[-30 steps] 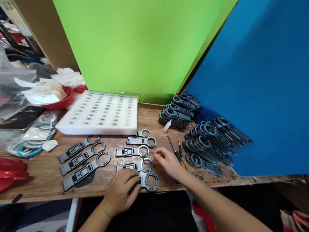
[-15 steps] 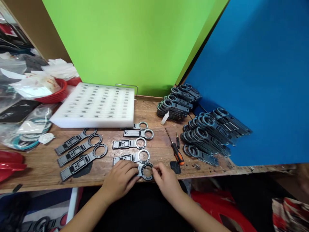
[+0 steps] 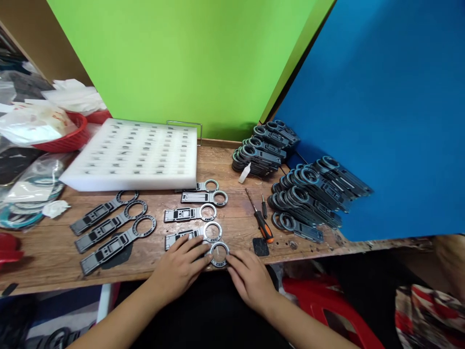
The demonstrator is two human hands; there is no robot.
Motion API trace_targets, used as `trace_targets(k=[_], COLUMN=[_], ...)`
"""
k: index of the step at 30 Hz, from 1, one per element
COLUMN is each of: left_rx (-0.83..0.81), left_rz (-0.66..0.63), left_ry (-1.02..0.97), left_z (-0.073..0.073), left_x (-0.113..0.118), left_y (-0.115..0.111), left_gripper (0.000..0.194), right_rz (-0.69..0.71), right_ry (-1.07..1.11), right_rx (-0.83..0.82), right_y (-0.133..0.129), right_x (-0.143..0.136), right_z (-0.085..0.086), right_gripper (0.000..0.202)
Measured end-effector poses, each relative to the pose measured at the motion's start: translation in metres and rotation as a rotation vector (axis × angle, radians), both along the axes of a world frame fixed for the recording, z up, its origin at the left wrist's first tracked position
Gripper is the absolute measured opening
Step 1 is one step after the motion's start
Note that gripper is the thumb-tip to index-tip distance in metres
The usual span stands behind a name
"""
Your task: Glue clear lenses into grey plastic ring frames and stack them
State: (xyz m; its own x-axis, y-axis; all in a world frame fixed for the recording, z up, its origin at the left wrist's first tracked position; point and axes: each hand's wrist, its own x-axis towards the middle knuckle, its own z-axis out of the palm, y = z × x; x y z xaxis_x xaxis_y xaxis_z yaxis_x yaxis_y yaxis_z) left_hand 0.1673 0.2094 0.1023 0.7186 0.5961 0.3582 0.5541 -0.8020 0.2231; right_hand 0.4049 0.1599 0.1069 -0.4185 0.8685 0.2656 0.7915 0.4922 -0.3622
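A grey ring-ended part lies near the table's front edge, its straight end covered by my left hand. The fingers of that hand are bent over it and grip it. My right hand pinches the ring's right rim with thumb and fingertips. Just beyond my left hand is another ring-ended part, and further up are more, including one with its ring at the right. Three similar parts lie slanted at the left.
A white foam tray holds small pieces. Stacks of ring-ended parts stand at the right. An orange-black screwdriver, a small screwdriver, a small white bottle and a black pad are nearby. Red basket at left.
The view has shifted slightly, so the table's things appear further left. The ring between my hands now shows a lighter, silvery face. More of my right hand's fingers are against its rim.
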Motion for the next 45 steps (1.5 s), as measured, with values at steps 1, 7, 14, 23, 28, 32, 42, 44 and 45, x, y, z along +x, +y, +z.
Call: trace_targets(k=[1,7,14,23,28,32,42,44,45], left_rx=[0.006,0.031,0.107,0.122,0.017,-0.11,-0.292,-0.29,-0.295], left_rz=[-0.011,-0.042,0.112,0.17,0.284,0.292,0.226,0.233,0.241], left_ry=[-0.014,0.006,0.111,0.176,0.145,0.174,0.142,0.125,0.118], left_z=[-0.002,-0.003,0.006,0.006,0.009,0.01,0.024,0.025,0.026], left_x=[0.001,0.007,0.023,0.016,0.002,0.004,-0.005,-0.009,-0.01], left_y=[0.0,0.001,-0.021,-0.034,-0.03,-0.026,-0.015,-0.013,-0.013], left_gripper=[0.025,0.021,0.036,0.046,0.048,0.048,0.049,0.046,0.046], right_rz=[0.037,0.072,0.104,0.046,-0.116,-0.147,-0.207,-0.282,-0.329], right_ry=[-0.034,-0.069,-0.023,0.134,0.269,0.295,0.382,0.439,0.469], right_rx=[0.046,0.067,0.056,-0.027,-0.009,-0.019,-0.013,-0.073,-0.114], right_y=[-0.003,0.0,0.009,0.022,0.045,0.052,0.049,0.055,0.061], right_x=[0.003,0.002,0.004,0.005,0.01,0.008,0.009,0.008,0.007], right_z=[-0.001,0.005,0.001,0.003,0.0,-0.009,-0.012,-0.01,-0.008], right_gripper=[0.03,0.027,0.028,0.024,0.025,0.024,0.024,0.025,0.025])
